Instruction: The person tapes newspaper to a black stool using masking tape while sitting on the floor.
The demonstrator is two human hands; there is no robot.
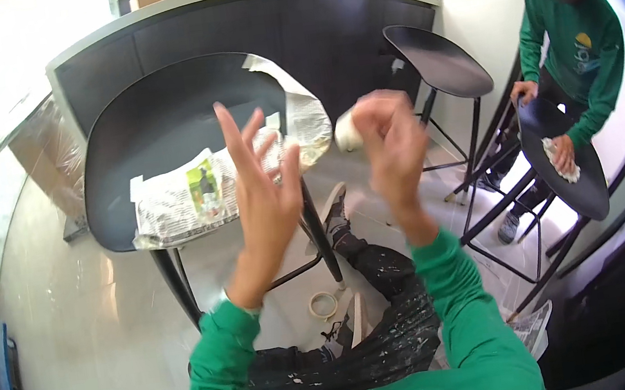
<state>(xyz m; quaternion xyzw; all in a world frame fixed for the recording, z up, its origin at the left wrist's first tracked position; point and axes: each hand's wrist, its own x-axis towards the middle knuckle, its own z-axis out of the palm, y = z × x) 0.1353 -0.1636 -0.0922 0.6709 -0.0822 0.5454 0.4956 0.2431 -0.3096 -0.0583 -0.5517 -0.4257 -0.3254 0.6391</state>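
Your left hand is raised above the black stool, fingers spread apart and holding nothing. Your right hand, just right of the stool's seat, has its fingers clamped on a small white wad (material cannot be told). Newspaper taped with white strips lies across the seat's near edge. A tape roll rests on the floor below the stool.

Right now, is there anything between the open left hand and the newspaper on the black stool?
Nothing visible stands between them. The left hand is raised, fingers spread and empty, above the newspaper lying on the stool. The right hand, off to the side, holds a white wad.
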